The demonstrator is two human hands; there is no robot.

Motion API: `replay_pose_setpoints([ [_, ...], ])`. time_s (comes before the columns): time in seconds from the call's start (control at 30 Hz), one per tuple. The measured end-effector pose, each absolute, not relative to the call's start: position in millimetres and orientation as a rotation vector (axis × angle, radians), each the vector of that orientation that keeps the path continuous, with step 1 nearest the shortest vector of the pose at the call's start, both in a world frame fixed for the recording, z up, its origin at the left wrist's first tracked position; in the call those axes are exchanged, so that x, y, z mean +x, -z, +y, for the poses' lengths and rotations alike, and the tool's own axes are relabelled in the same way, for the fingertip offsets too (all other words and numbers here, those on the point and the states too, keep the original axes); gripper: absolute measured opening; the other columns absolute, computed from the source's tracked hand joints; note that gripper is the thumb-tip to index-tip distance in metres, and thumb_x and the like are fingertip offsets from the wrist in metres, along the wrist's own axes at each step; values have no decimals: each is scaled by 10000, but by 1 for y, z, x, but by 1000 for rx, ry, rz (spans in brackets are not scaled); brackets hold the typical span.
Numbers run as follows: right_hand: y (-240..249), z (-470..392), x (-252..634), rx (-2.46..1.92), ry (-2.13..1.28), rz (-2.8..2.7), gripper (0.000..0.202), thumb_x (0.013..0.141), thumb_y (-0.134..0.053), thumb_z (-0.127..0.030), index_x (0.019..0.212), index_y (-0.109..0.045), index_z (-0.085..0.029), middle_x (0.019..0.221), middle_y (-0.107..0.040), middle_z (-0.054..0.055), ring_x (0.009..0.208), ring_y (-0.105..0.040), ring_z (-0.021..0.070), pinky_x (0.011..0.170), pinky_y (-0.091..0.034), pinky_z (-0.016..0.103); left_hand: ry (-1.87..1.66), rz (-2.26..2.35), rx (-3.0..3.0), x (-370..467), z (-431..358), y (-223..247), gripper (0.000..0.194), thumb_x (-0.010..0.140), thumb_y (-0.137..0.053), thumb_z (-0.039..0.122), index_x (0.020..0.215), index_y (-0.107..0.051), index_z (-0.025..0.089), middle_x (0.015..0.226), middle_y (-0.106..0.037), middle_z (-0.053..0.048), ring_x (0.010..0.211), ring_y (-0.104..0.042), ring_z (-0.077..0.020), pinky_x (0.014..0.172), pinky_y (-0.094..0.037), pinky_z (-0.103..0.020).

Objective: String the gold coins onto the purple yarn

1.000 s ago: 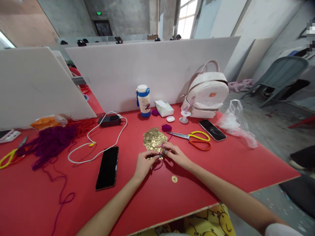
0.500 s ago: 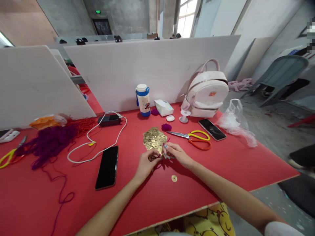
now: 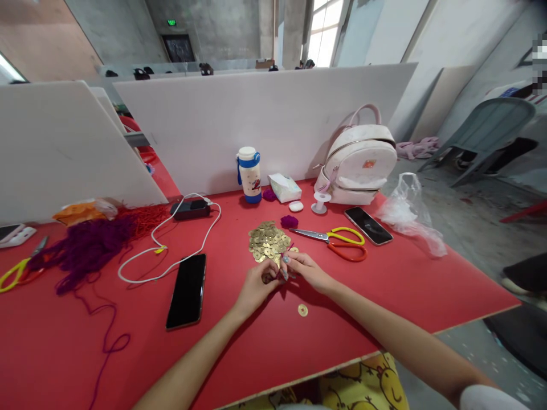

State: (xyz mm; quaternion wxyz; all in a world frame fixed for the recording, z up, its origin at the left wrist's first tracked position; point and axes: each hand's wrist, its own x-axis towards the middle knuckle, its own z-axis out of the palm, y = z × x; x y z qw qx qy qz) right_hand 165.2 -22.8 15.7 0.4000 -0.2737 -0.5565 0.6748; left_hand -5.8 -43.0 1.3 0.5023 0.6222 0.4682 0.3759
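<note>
Purple cord (image 3: pixel 292 246) at the fingertips, left fingers (image 3: pixel 276 281) and right fingers (image 3: pixel 291 257) pinching it.

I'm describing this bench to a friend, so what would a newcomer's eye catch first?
Probably the heap of gold coins mid-table, just beyond the two hands. Then the purple yarn tangled at the left, and the white backpack standing at the back right.

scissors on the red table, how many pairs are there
2: one pair right of the coin pile, its tips by a small yarn ball; another pair at far left, by the loose purple yarn.
</note>
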Motion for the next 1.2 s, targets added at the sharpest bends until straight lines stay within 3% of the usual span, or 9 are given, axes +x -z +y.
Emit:
replay_pose_setpoints([
  [0.17, -16, -22, 165, -796, -1645, -1380, 429, 847, -573, -590, 698, -600, -189, 618, -513, -7, 529, -384, 110, 503, -317, 240, -865, 1096, 1435, -5, -45, -4, 216, 679, -677, 122, 847, -558, 187, 660, -601, 33, 615, -585, -129, 599, -443, -227],
  [0.37, -6, -20, 166, -845, -1641, -1273, 388, 850, -590, -564, 734, -586, -194, 580, -459, -31, 501, -334, 102, 461, -277, 224, -798, 1120, 1525, -6, -45, -3, 76, 710, -698, 197, 753, -645, 166, 652, -623, 13, 611, -580, -132, 607, -437, -238],
  [0.57, -1, -18, 168, -758, -1699, -1210, 367, 859, -593, -546, 762, -576, -192, 727, -558, 9, 572, -470, 109, 541, -388, 242, -785, 1145, 1606, -5, -45, -5, 57, 699, -710, 195, 726, -668, 166, 631, -624, 19, 593, -553, -119, 581, -406, -223],
  [0.73, -4, -18, 167, -783, -1725, -1191, 337, 846, -620, -522, 795, -590, -190, 752, -582, 10, 576, -516, 108, 513, -413, 228, -789, 1050, 1500, -5, -47, -6, 98, 747, -691, 247, 771, -661, 156, 703, -695, -30, 665, -663, -164, 649, -490, -262],
  [0.93, 0, -15, 166, -821, -1624, -1173, 302, 856, -599, -507, 919, -563, -214, 877, -610, 35, 705, -585, 144, 588, -472, 252, -840, 1025, 1264, -6, -46, -7, 353, 866, -541, 481, 768, -582, 145, 658, -688, -58, 495, -640, -142, 388, -406, -191],
  [1.03, 3, -17, 165, -830, -1543, -1289, 290, 868, -597, -445, 1055, -485, -252, 856, -590, 4, 717, -572, 143, 613, -457, 255, -903, 1038, 1188, -7, -45, -5, 361, 860, -542, 512, 842, -552, 151, 627, -675, -34, 423, -600, -124, 354, -418, -186],
  [1.2, 1, -23, 164, -1016, -1176, -1810, 211, 774, -704, -281, 896, -544, -218, 798, -586, -11, 707, -537, 150, 653, -415, 270, -995, 1058, 1202, -9, -44, -3, 331, 860, -544, 511, 865, -507, 182, 591, -605, 41, 361, -571, -113, 341, -446, -200],
])
